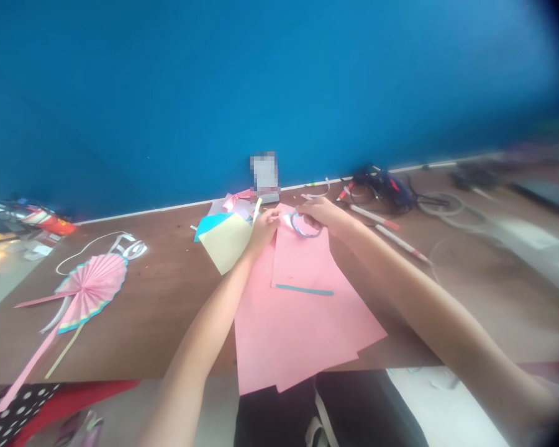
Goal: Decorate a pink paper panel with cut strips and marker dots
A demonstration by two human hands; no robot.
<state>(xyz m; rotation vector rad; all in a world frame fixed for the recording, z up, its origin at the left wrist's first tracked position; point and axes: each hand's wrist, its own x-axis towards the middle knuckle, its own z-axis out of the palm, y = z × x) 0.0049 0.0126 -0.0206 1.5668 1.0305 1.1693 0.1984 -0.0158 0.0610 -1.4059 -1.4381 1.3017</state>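
Several pink paper sheets [302, 329] lie overlapped in front of me and hang past the table's front edge. A smaller pink piece [300, 264] rests on top, with a thin blue-grey strip [304, 290] across its lower end. My left hand [263, 228] is closed in a pinch at the upper left edge of the smaller piece; what lies between its fingertips is too small to tell. My right hand [317, 213] is closed on a roll of tape [307, 232], a blue-and-white ring held over the top of that piece.
On the brown table [168, 323], a pleated pink paper fan [95, 285] lies left, near a white ribbon [134, 249]. Yellow paper [226, 242] and blue paper [209, 225] lie beside my left hand. Striped sticks [403, 243] and dark cables [386, 186] are right. A blue wall [279, 93] stands behind.
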